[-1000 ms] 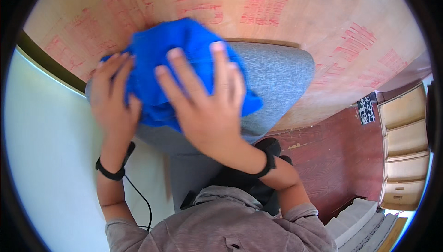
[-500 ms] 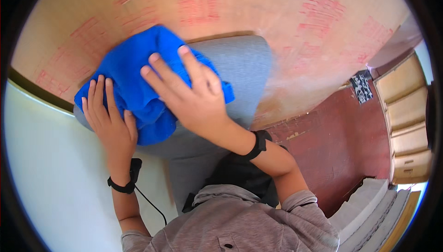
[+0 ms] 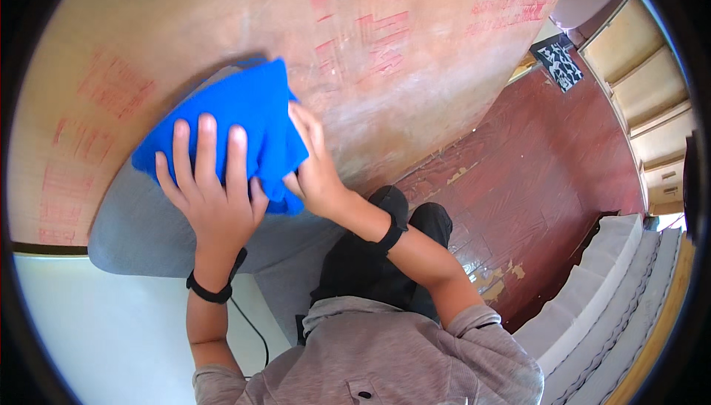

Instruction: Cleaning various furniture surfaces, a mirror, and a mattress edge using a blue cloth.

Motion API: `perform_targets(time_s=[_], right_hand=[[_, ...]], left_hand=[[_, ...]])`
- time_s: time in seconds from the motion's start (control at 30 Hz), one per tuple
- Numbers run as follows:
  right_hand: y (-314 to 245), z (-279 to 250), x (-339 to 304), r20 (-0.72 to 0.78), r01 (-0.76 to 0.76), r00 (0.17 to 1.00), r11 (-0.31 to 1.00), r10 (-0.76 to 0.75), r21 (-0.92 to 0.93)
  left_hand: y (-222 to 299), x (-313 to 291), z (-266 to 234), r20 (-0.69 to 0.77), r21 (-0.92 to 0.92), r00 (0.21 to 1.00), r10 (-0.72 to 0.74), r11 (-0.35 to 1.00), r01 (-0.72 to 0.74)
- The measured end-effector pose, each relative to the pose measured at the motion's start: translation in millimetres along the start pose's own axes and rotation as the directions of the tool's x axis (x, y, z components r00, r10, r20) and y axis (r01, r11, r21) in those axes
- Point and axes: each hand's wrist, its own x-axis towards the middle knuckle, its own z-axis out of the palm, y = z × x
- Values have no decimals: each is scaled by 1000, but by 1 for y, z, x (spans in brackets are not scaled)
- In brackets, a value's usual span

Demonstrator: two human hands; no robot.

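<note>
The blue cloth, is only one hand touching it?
No, both hands are on the blue cloth: the left hand lies flat on top and the right hand grips its edge.

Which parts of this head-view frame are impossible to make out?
- Grey cushion: its top is hidden under the blue cloth.
- Left hand: palm pressed flat on the cloth, so its grip is unseen.
- Right hand: fingertips tucked behind the cloth's edge.
- Patterned object: too small to identify.
</note>
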Motion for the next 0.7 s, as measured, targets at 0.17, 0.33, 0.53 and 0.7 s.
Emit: perform_targets(time_s=[0.17, 0.33, 0.53, 0.7], right_hand=[[48, -2, -75, 150, -140, 981, 981, 119, 137], [90, -21, -144, 368, -311, 896, 943, 249, 120], [116, -53, -182, 598, -196, 747, 956, 291, -219], [137, -47, -212, 686, -78, 590, 875, 427, -478]], left_hand=[[33, -63, 19, 110, -5, 980, 167, 986, -168], [85, -129, 48, 292, -105, 905, 310, 951, -292], [107, -131, 58, 384, -231, 792, 475, 880, -416], [120, -114, 68, 421, -318, 669, 613, 790, -524]])
